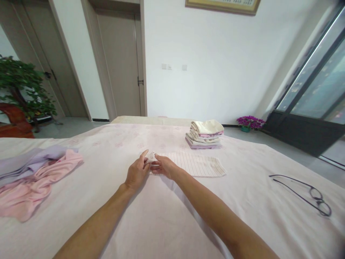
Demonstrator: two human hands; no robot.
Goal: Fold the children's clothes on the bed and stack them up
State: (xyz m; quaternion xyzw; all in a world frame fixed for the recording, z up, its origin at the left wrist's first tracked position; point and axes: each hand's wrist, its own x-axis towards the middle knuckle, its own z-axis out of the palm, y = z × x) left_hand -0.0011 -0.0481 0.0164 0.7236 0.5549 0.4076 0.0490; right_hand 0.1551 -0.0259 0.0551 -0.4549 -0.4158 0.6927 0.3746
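Observation:
A white garment with thin stripes point(199, 165) lies flat in a narrow strip across the middle of the bed-like surface. Its left end is bunched up between my two hands. My left hand point(137, 172) pinches that end from the left, with the index finger raised. From the right, my right hand point(165, 167) grips the same end, its thumb on top and fingers curled beneath. The striped garment's exact kind cannot be made out. Beyond it, to the right, stands a stack of folded clothes point(206, 135) in cream, pink and lilac.
On the left lie a crumpled pink garment point(58, 172) and a lilac garment point(24, 162). Black-framed glasses point(318, 201) rest at the right. A pale pink sheet point(151, 223) covers the surface. Purple flowers point(250, 122) stand on the floor behind.

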